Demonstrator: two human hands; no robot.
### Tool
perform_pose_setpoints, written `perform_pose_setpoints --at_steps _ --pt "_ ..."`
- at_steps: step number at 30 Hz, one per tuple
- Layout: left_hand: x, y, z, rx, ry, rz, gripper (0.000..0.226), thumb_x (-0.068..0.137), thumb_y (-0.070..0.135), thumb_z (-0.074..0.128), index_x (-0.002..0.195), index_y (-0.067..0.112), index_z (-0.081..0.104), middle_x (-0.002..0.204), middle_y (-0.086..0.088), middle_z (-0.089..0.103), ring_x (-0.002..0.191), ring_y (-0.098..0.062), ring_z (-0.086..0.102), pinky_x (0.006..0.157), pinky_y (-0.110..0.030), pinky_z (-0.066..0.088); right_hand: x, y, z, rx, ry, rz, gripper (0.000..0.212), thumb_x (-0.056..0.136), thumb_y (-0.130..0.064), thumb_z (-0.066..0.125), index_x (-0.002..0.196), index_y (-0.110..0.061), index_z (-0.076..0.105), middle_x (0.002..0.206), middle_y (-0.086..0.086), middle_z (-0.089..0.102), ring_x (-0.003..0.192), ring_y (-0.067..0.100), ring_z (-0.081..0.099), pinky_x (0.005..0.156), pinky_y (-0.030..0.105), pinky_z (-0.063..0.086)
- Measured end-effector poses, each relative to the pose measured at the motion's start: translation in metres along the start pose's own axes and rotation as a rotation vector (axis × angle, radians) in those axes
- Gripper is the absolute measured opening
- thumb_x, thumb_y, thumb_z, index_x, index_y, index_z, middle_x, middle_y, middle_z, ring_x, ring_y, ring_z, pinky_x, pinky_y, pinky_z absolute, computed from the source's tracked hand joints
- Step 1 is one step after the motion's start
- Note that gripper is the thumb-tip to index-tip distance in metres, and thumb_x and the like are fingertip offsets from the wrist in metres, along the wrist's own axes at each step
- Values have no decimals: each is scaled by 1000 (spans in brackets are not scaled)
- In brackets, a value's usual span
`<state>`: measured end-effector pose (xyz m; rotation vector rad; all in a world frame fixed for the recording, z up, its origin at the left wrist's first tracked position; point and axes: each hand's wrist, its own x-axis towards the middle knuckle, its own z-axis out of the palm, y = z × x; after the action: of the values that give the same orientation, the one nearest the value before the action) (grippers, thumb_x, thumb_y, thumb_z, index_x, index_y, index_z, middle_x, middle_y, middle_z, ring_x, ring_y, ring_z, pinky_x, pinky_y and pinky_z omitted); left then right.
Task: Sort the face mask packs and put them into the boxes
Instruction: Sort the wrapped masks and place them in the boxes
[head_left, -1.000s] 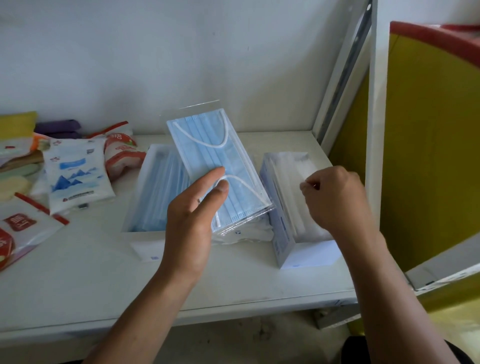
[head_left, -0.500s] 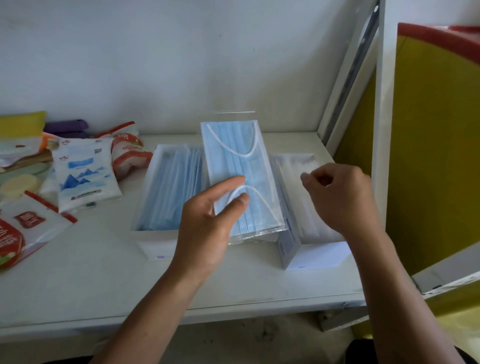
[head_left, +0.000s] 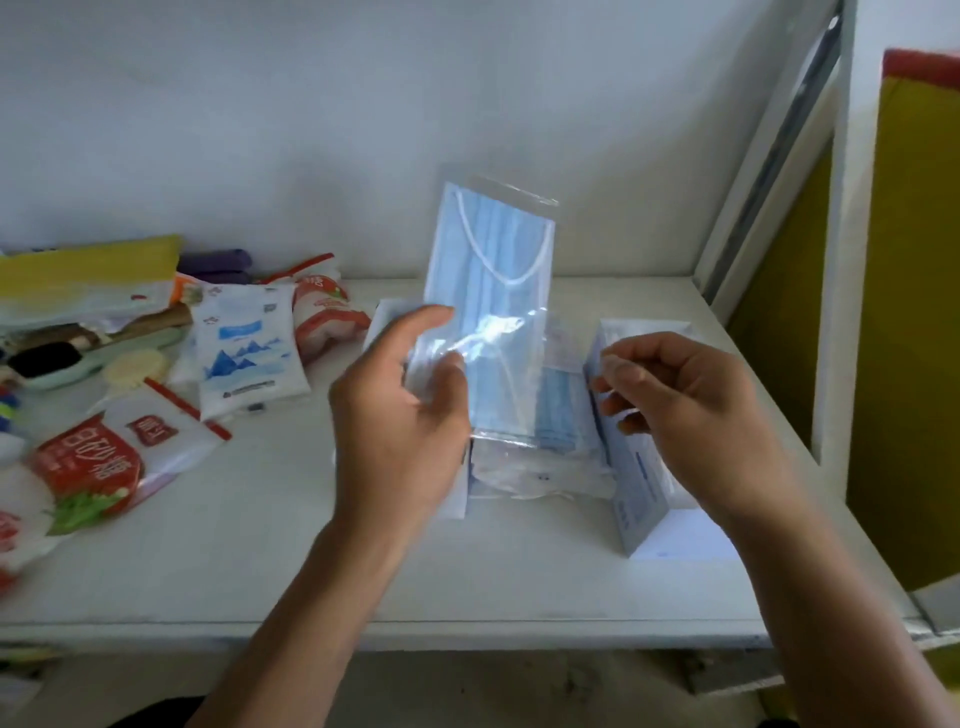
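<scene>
My left hand (head_left: 400, 415) holds a clear-wrapped pack of blue face masks (head_left: 493, 291) upright by its lower left edge, above the table. Behind that hand lies the left open box (head_left: 382, 322), mostly hidden. More wrapped mask packs (head_left: 556, 457) lie flat between the two boxes. The right box (head_left: 639, 499), white and blue, stands open beside them. My right hand (head_left: 680, 410) hovers over that box with fingers loosely curled and apart, just right of the held pack and holding nothing that I can see.
The white table (head_left: 208, 561) carries a heap of snack and tissue packets (head_left: 244, 348) at the left, with red-labelled bags (head_left: 98, 462) nearer the front. A white wall runs behind. A yellow panel (head_left: 914, 312) and a metal frame stand at the right.
My left hand has lifted the blue mask pack and turned it from tilted flat to upright. My right hand stayed over the right box and loosened its fingers.
</scene>
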<state>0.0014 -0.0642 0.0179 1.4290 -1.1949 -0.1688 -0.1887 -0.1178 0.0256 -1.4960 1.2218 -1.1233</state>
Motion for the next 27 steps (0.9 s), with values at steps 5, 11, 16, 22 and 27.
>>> perform_pose_setpoints --at_steps 5,11,16,22,27 --pt "31 -2 -43 523 105 40 36 85 5 63 120 13 68 104 -16 74 89 -35 65 81 -34 44 0 0 -2 -85 7 21 12 95 -14 62 89 -19 71 77 -3 75 67 5 69 57 15 53" --pt "27 -5 -44 650 -138 -47 43 82 8 64 123 19 68 102 -17 72 99 -38 64 86 -38 48 0 3 6 -162 -60 39 11 94 -12 62 89 -16 71 75 -4 74 64 1 68 55 11 51" --pt "22 -10 -30 616 -155 48 42 82 5 66 122 15 69 102 -12 74 96 -36 67 80 -37 51 -1 5 15 -195 -98 32 13 93 -10 63 87 -17 71 73 -3 74 64 1 69 58 11 53" --pt "29 -27 -28 620 -73 91 42 80 -1 66 121 10 68 110 -14 73 96 -37 68 79 -39 53 -1 7 19 -195 -104 27 12 93 -9 64 86 -15 71 77 3 74 62 1 67 57 11 52" --pt "30 -34 -28 497 -169 16 38 85 7 66 120 21 70 115 -6 70 104 -25 63 82 -22 44 -1 9 19 -208 -118 26 10 92 -12 64 86 -16 72 78 4 74 65 4 68 57 13 51"
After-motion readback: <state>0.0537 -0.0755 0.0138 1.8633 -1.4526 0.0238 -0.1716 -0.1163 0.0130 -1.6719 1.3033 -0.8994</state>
